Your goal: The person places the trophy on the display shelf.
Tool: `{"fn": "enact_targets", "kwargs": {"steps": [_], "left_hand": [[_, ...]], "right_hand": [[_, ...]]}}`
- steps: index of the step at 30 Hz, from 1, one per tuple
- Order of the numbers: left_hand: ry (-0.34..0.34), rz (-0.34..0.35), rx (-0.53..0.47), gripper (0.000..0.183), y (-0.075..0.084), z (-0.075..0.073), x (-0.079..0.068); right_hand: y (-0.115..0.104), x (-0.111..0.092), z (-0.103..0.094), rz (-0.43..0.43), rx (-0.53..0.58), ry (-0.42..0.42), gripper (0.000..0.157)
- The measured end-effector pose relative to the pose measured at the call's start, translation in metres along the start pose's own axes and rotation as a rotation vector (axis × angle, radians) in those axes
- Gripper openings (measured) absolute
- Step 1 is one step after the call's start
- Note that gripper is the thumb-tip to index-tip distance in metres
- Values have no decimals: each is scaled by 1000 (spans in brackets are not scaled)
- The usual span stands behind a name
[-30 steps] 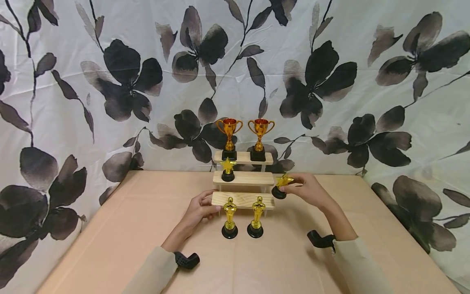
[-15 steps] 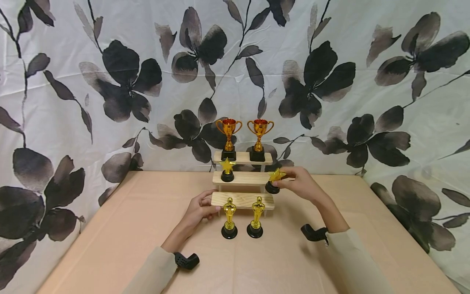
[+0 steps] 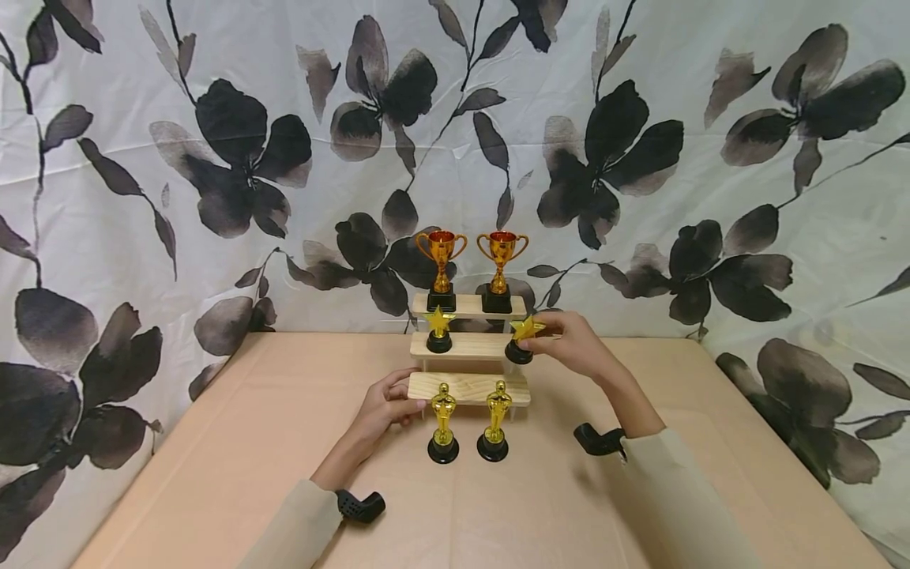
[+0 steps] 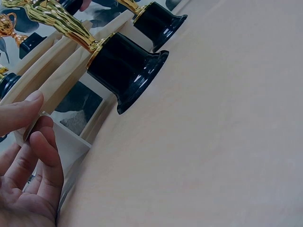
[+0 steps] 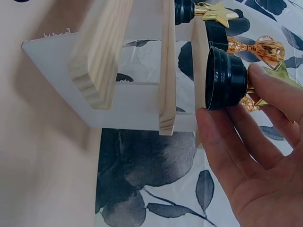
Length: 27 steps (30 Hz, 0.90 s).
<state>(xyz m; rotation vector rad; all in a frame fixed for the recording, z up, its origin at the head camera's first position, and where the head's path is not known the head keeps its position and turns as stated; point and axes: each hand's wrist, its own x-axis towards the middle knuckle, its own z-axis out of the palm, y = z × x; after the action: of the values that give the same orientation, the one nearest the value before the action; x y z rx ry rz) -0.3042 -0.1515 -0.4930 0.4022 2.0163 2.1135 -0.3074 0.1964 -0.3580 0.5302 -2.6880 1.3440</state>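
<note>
A small gold star trophy (image 3: 521, 348) with a round black base is pinched in my right hand (image 3: 572, 344), slightly tilted at the right end of the stand's middle shelf. In the right wrist view the black base (image 5: 226, 80) appears apart from that shelf (image 5: 167, 71). My left hand (image 3: 387, 405) grips the left end of the lowest shelf (image 3: 465, 387), thumb on top and fingers beneath in the left wrist view. Another star trophy (image 3: 439, 336) stands on the middle shelf's left. Two gold cup trophies, left (image 3: 441, 269) and right (image 3: 501, 269), stand on the top shelf.
Two gold figure statuettes, left (image 3: 444, 431) and right (image 3: 494, 431), stand upright on the peach-covered table (image 3: 284, 442) in front of the stand. A white cloth with dark flowers (image 3: 455, 174) hangs behind. Each wrist wears a black camera mount.
My right hand has carried the star trophy leftward and slightly up, from beside the stand to the middle shelf's right end. The left hand keeps its grip on the lowest shelf.
</note>
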Motion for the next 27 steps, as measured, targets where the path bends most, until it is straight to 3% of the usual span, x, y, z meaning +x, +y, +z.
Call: {"fn": "enact_targets", "kwargs": {"steps": [15,27], "left_hand": [[14,-8,25,72,0,0,1],[22,-5,29,72,-2,-1,2]], "right_hand": [[-5,16,8,-16,-50,14,28],[-8,24,14,-37,-31,-5,23]]}}
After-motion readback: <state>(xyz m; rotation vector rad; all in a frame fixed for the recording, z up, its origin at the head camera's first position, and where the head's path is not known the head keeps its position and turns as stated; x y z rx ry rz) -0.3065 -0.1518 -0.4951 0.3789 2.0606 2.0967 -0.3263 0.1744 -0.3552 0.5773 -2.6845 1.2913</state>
